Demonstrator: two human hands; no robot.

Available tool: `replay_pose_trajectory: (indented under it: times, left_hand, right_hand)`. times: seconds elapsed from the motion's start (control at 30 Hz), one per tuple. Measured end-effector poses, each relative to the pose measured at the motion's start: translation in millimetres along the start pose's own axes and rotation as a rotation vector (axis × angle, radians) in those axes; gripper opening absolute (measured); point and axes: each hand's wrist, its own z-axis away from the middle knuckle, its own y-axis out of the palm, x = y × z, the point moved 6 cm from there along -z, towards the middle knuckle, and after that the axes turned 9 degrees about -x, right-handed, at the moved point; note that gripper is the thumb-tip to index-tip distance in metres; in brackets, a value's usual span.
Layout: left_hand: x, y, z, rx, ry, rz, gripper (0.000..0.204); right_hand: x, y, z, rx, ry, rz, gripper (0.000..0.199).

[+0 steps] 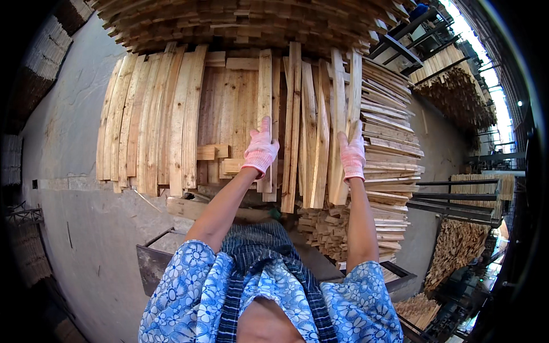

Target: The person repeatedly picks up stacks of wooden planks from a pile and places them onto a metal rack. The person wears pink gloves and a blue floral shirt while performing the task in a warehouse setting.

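Both of my hands wear pink gloves and reach forward over a bed of pale wooden boards. My left hand [262, 150] is closed on a narrow wooden plank [265, 86], its fingers partly out of sight at the plank's edge. Farther right, my right hand [352, 157] grips another wooden plank [354, 86]; its fingertips are partly hidden. Between the two hands several loose planks [307, 114] lie lengthwise, slightly askew. A row of planks [151, 114] lies side by side to the left, and short wood pieces [213, 152] rest near my left hand.
A tall stack of boards [240, 26] rises at the far side. At the right, many boards [392, 137] are piled crosswise, with a stack of board ends [326, 228] below. Dark metal frames [457, 203] stand farther right. Concrete floor [74, 131] shows at the left.
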Motion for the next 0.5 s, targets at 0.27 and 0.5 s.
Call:
replay_pose_trajectory:
  times: [0.27,0.5]
  left_hand:
    - [-26,12,8,0.044,0.068,-0.044,0.083]
    - [-11,-68,20,-0.021,0.067,0.068,0.088]
  right_hand:
    - [61,61,30,0.069,-0.048,0.514,0.058]
    - [33,59,23,0.191,0.089,0.270,0.080]
